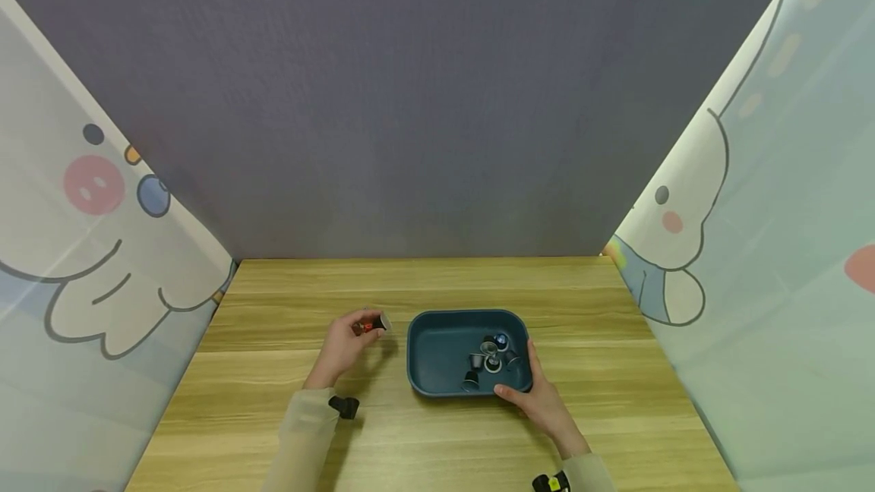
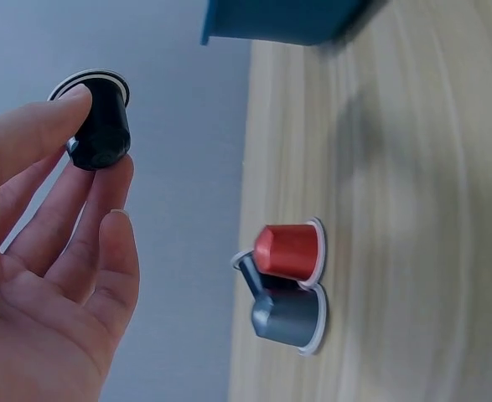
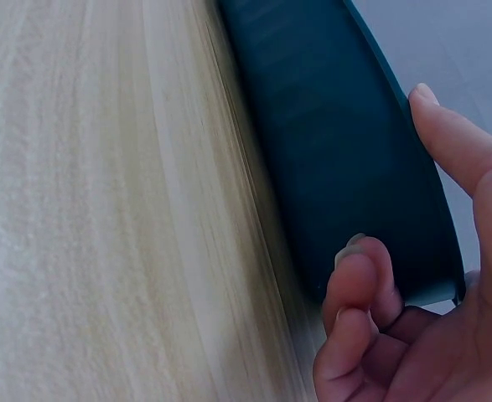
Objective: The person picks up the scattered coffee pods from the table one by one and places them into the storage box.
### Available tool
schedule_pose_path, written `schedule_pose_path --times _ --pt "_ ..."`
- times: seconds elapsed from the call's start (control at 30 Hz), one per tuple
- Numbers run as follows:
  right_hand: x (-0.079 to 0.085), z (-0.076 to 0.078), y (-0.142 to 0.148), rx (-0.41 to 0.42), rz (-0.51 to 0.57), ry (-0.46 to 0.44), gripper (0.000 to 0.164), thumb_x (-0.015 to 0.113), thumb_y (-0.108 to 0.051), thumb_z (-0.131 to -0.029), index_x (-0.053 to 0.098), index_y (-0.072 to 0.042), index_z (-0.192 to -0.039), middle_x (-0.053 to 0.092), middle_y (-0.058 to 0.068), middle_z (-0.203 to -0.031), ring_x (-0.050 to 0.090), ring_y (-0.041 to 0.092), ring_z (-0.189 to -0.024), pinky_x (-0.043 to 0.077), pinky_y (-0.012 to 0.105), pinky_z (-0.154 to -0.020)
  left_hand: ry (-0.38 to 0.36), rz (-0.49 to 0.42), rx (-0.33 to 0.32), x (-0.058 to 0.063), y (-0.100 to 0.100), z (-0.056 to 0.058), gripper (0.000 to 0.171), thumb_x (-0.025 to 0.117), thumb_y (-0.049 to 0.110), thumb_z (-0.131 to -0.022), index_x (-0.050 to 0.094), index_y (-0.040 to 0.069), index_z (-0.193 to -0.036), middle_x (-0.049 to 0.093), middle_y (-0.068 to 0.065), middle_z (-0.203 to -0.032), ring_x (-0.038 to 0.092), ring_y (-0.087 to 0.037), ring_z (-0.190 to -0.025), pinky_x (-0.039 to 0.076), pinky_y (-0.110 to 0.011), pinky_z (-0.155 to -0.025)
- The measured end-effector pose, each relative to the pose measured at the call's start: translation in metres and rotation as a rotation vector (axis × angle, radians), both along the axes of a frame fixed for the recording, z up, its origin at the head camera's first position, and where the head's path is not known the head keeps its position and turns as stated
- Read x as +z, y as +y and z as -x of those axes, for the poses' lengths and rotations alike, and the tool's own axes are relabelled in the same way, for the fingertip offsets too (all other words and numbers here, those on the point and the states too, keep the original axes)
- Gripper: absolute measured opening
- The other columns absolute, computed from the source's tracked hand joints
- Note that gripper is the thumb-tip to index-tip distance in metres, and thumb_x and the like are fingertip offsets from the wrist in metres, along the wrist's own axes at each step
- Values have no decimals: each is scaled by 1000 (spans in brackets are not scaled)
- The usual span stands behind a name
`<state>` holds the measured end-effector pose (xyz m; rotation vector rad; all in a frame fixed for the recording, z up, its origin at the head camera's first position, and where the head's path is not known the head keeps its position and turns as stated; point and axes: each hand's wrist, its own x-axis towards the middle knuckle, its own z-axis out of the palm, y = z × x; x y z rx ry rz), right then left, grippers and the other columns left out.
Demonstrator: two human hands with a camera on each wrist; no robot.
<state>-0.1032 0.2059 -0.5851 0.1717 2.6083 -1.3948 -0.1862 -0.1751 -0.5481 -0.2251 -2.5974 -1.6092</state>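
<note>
My left hand (image 1: pixel 347 344) pinches a black coffee capsule (image 2: pixel 101 126) between thumb and fingertips, above the table and left of the tray. Beneath that hand, a red capsule (image 2: pixel 291 251), a dark grey capsule (image 2: pixel 290 316) and another dark capsule (image 2: pixel 249 273) sit close together on the wood. At the near right corner of a dark blue tray (image 1: pixel 437 393), my right hand (image 1: pixel 543 401) holds the wall, thumb at the rim and fingers against the outside. Several capsules (image 1: pixel 476 361) lie in the tray's right half, tipped in various directions.
The wooden table (image 1: pixel 287 287) runs back to a grey partition (image 1: pixel 424 135). Pale cartoon-printed sheets (image 1: pixel 102 249) hang along both sides. Black straps (image 1: pixel 344 406) circle both wrists.
</note>
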Motion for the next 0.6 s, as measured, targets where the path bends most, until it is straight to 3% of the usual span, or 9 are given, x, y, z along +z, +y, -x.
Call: schedule_pose_path --times 0.2,0.33,0.4,0.43,0.5,0.53,0.6 --pt "0 -1 -1 -3 1 1 117 82 -43 -81 2 -19 -162 28 35 -152 47 53 -126 40 63 -100 16 -10 -28 8 4 3 31 79 8 -86 74 10 -116 72 -6 -106 62 -29 -85 50 -28 -67" --pt "-1 0 0 -3 -1 1 117 82 -43 -81 1 -20 -162 28 36 -152 47 54 -126 40 63 -101 14 -19 -45 13 9 5 30 79 9 -86 75 13 -115 72 -4 -104 60 -30 -79 48 -28 -62" --pt "-1 0 0 -2 -4 2 117 82 -43 -81 2 -20 -162 30 36 -151 49 52 -123 42 62 -99 14 -22 -52 15 11 6 30 79 10 -86 75 14 -116 72 -4 -107 62 -29 -82 50 -30 -66" --pt "0 0 0 -7 6 -8 117 83 -43 -81 1 -21 -162 42 37 -143 58 49 -113 47 58 -94 21 -18 -59 17 13 6 31 79 10 -86 74 14 -117 72 -4 -108 63 -29 -85 52 -33 -70" --pt "1 0 0 -18 38 -34 118 83 -41 -80 0 -24 -162 64 31 -111 66 37 -85 53 47 -79 40 -18 -77 18 16 8 32 79 9 -86 74 10 -118 71 -5 -110 65 -28 -92 54 -39 -76" --pt "1 0 -1 -23 54 -46 118 84 -41 -80 -1 -26 -162 66 24 -91 64 29 -71 52 41 -70 51 -12 -84 19 18 8 32 79 9 -86 74 10 -118 71 -5 -110 65 -27 -95 54 -42 -79" --pt "2 0 -1 -33 84 -67 119 84 -39 -80 -2 -28 -162 53 7 -64 48 17 -51 44 32 -57 74 -3 -103 21 21 9 33 79 9 -86 73 8 -119 71 -4 -110 65 -24 -101 53 -48 -83"
